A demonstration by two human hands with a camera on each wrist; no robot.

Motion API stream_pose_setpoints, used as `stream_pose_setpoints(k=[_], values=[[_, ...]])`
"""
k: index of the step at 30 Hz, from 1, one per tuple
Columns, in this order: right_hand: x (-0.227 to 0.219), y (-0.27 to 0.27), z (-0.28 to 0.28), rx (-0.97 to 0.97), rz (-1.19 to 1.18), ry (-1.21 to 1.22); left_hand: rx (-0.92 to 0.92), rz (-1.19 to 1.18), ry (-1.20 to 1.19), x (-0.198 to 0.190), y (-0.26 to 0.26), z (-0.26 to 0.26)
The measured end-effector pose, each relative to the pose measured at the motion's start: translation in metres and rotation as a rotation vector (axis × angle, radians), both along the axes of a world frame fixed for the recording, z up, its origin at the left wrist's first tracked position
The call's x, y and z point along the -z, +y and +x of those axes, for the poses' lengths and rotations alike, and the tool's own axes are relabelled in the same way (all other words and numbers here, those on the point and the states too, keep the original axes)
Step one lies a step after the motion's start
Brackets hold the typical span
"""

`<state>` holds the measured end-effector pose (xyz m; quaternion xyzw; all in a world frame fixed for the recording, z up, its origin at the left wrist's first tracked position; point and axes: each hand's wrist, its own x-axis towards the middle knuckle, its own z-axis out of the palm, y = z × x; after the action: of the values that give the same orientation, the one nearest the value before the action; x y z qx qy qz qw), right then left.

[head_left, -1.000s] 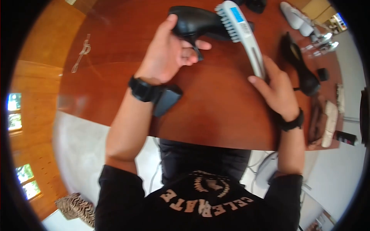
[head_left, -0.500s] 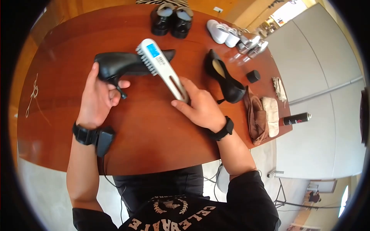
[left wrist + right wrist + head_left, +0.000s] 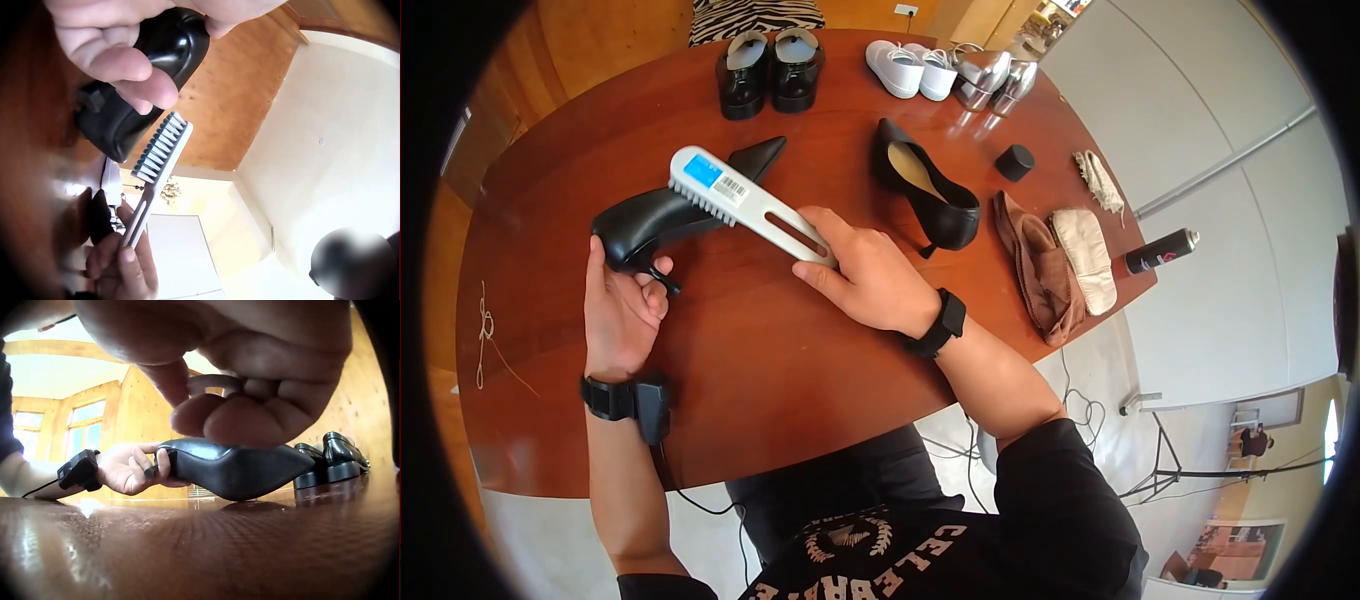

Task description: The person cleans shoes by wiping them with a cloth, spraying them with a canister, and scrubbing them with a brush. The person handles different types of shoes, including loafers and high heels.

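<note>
My left hand (image 3: 622,310) holds a black high-heeled pump (image 3: 640,222) by its back end, with fingers around the slim heel. The shoe lies on its side, its pointed toe aimed away to the right. In the right wrist view the dark sole (image 3: 240,475) shows close over the tabletop. My right hand (image 3: 870,275) grips the handle of a white brush (image 3: 775,225) with a blue label. Its bristles (image 3: 161,149) point toward the shoe, and the brush head overlaps the shoe's middle in the head view. A matching black pump (image 3: 930,190) stands right of the brush.
Black shoes (image 3: 795,75), white sneakers (image 3: 905,72) and silver shoes (image 3: 990,80) line the far side. Toward the right lie a black cap-like cylinder (image 3: 1015,162), brown cloth (image 3: 1040,275), a cream pad (image 3: 1085,260) and a spray can (image 3: 1162,252). A thin string (image 3: 485,335) lies far left.
The head view has swung, bringing more of the table's right and far sides into sight. The brush has turned flatter and shifted along the pump toward its heel. Both hands keep their holds.
</note>
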<state>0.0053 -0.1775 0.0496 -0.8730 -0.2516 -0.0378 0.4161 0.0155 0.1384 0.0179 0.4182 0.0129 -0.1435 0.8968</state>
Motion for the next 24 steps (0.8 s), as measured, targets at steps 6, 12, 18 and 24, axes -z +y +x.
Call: stream_pose_setpoints(k=[6, 12, 18, 24], values=[[0.004, -0.003, 0.002, 0.033, -0.039, -0.007, -0.112, 0.032, 0.124, -0.004, -0.002, 0.001], [0.001, -0.002, 0.002, 0.11, -0.099, 0.055, -0.145, 0.101, 0.102, -0.015, -0.011, -0.003], [0.003, -0.002, 0.001, -0.024, -0.128, 0.07, -0.081, 0.137, 0.061, -0.014, -0.01, -0.005], [0.007, -0.001, 0.0, -0.063, -0.155, 0.06, -0.035, 0.157, 0.037, -0.013, -0.012, -0.004]])
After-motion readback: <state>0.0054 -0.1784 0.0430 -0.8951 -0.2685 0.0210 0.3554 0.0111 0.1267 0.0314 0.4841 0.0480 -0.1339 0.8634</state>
